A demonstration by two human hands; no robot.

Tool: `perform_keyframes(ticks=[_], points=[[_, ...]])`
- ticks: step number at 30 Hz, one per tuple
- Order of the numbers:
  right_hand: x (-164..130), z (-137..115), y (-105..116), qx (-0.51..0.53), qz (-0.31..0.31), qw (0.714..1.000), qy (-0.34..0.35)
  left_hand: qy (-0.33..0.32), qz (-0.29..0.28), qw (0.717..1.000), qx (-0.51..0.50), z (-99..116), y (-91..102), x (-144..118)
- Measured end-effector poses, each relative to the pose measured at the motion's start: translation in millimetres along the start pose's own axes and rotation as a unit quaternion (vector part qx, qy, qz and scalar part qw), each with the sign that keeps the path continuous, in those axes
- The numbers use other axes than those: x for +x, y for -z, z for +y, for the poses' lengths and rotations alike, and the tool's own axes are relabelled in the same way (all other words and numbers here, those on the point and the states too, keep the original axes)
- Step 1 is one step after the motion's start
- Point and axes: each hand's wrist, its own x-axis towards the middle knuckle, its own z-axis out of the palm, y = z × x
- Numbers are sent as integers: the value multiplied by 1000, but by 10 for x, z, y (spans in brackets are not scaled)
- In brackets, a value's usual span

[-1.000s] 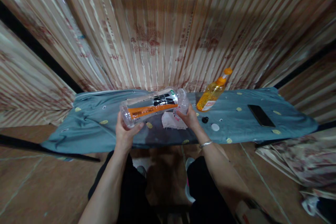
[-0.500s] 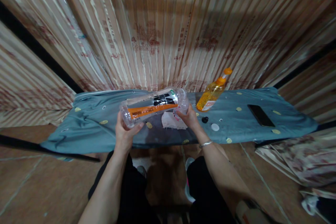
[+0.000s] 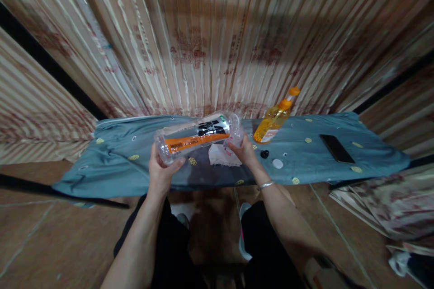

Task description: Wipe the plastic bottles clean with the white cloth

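Note:
A clear plastic bottle point(image 3: 198, 136) with an orange, black and silver label is held on its side above the cloth-covered surface, its right end a little higher. My left hand point(image 3: 162, 170) grips the left end, thumb along the near side. Around the other end my right hand point(image 3: 244, 150) is closed; some of its fingers are hidden behind the bottle. Below the bottle, near my right hand, lies a whitish cloth piece point(image 3: 222, 156) with a frayed edge. Just right of that hand are a small black cap point(image 3: 264, 154) and a white round disc point(image 3: 277, 164).
A yellow bottle with an orange pump top point(image 3: 273, 122) stands behind and to the right. Farther right lies a dark phone point(image 3: 337, 148). Teal patterned cloth point(image 3: 118, 153) covers the narrow surface. A pleated curtain point(image 3: 210, 45) hangs behind, and dark poles point(image 3: 50, 61) slant at both sides.
Almost nothing differs. Both hands keep the bottle in nearly the same place and tilt, and the things on the cloth stay where they were.

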Motion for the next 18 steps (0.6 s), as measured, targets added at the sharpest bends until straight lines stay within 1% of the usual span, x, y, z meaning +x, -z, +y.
perform_keyframes(ticks=[8,12,18], points=[[4,-19,6,-11,2,1000,-12,6,4,1000,-1,46,-29,-3],[16,21,-6,-7,0,1000,-9,9,0,1000,-3,46,-31,-5],[16,65,-27,-9,14,1000,0,4,1,1000,-3,24,-28,-5]])
